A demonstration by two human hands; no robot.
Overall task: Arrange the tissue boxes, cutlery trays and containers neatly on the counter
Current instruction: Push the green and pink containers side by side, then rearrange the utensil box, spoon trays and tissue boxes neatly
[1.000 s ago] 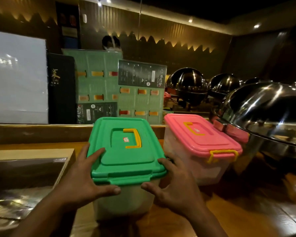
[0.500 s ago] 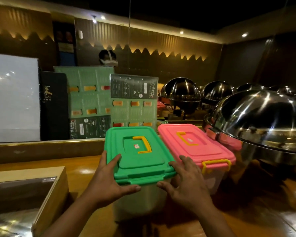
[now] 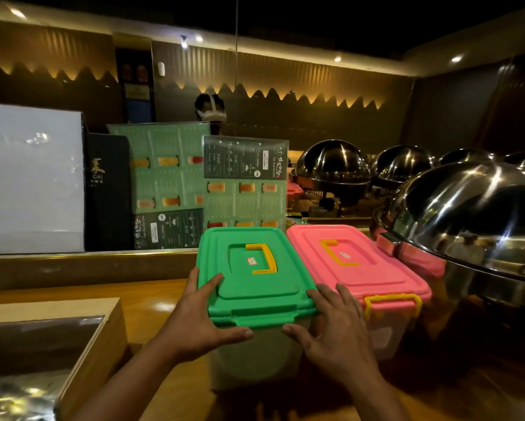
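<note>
Both hands are on the near end of the green-lidded translucent plastic container (image 3: 255,287), which stands on the polished wooden counter (image 3: 161,302). Left hand (image 3: 194,323) has its fingers spread apart, the thumb under the lid's front lip and the fingertips up on the lid's left corner. Right hand (image 3: 334,332) mirrors it, fingers splayed at the lid's right front corner, thumb on the box front; neither hand wraps the box, they press it from two sides.

Just beside it, with the long lid edges touching or very nearly so, stands the pink-lidded translucent container with a yellow front latch (image 3: 355,265). Judging by that, the pairing of these two looks close to finished, perhaps with a last squaring-up left. Another pink lid (image 3: 413,256) shows behind, partly hidden by the polished steel dome lid (image 3: 474,214).

At the near left sits a wooden box with a dark glossy inside (image 3: 82,344); whether it is a tissue box or a tray is hard to tell in this dim light, so the rest of the task cannot be judged
</note>
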